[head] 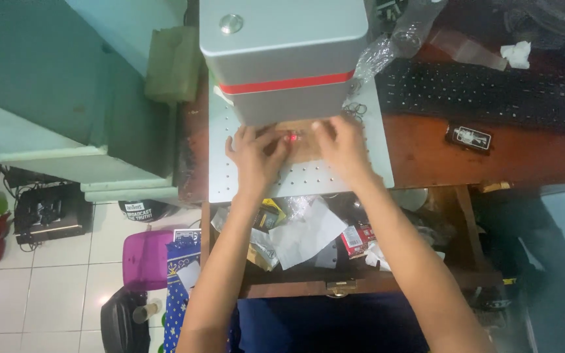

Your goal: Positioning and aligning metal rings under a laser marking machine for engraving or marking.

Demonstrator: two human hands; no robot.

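Both forearms reach in from the near edge, over an open drawer (pixel 308 242) crammed with papers and small boxes. Left hand (pixel 254 155) and right hand (pixel 340 149) sit side by side on a thin brown flat piece (pixel 301 145), looks like wood or card, lying on the perforated metal plate (pixel 295 178) directly under the grey machine head with a red band (pixel 282 55). Fingers of both hands press flat on the piece, holding it down rather than wrapping it; neither hand is clenched. 1 small red light dot (pixel 291 138) shows on the piece between the 2 hands, just beside the left fingertips (pixel 276 142). Risks, as judgement: fingers are very near the dot, so if the machine fires while the hands are on the piece they could get burned. Uneven pressure from 1 hand could slide or skew the piece off alignment. Key rings (pixel 354 110) lie just right of the piece, under a clear plastic bag (pixel 387 46), and could snag or get knocked. Black keyboard (pixel 492 95) is far right, well apart.
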